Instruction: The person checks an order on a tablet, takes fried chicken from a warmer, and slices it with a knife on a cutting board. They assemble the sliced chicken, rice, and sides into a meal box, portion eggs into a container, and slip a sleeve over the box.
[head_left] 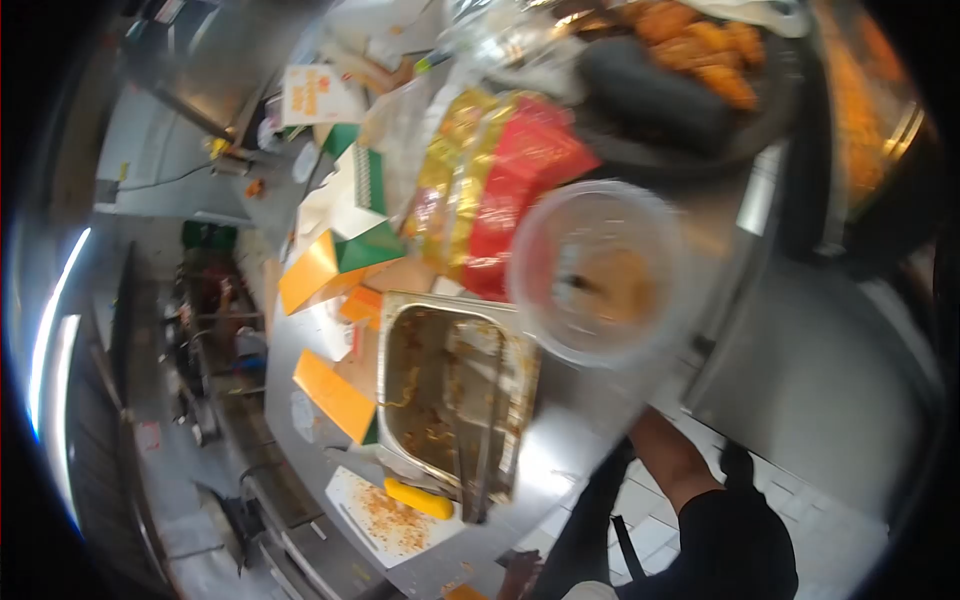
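A bare forearm [665, 450] comes out of a black short sleeve [735, 540] at the lower right. Its hand is hidden past the table edge, below a clear plastic tub [535, 270]. A dark, blurred hand [520, 573] shows at the bottom edge; its fingers are not readable, and I cannot tell surely whose it is. The tub has some orange-brown residue inside. Beside it, a steel pan [412, 385] with brown food scraps holds tongs [490, 430]. A yellow-handled knife [420, 498] lies by a white board [400, 530] covered in crumbs.
A red and gold bag [500, 190] lies behind the tub. Green and orange cartons [360, 245] and an orange flap [335, 395] crowd the table's left side. Fried pieces [700, 50] sit in a dark round container [765, 125], alongside a dark rounded object [650, 95].
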